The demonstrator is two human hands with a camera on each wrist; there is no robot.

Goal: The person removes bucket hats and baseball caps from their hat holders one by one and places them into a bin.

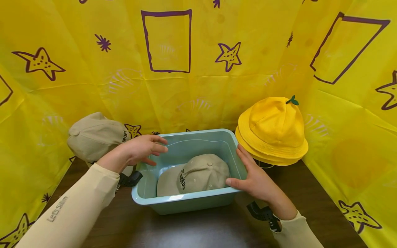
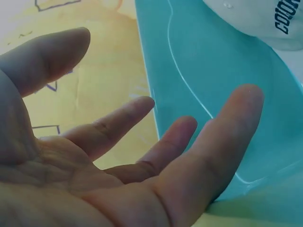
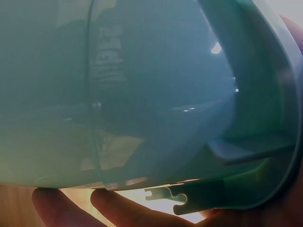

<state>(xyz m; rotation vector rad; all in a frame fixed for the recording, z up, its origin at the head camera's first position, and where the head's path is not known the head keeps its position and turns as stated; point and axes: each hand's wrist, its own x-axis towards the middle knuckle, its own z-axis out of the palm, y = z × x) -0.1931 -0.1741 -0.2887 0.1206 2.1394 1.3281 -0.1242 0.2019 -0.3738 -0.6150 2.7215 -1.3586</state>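
Note:
A light blue plastic bin (image 1: 192, 203) stands in the middle of a dark wooden table. In it lies a beige baseball cap (image 1: 214, 172), brim to the left, with dark lettering on its front. My right hand (image 1: 255, 179) grips the bin's right end, thumb over the rim near the front corner and fingers along the outer wall. The right wrist view shows those fingertips (image 3: 111, 201) against the bin's wall. Above the bin's left end hovers my left hand (image 1: 142, 150), its fingers spread and nothing held; the left wrist view shows its bare palm.
Left of the bin, partly behind my left forearm, sits another beige cap (image 1: 96, 134) marked SPORT. At the back right are stacked yellow bucket hats (image 1: 273, 127), the top one with a green sprout. Yellow patterned cloth (image 1: 204, 96) encloses the table (image 1: 192, 230) at the back and sides.

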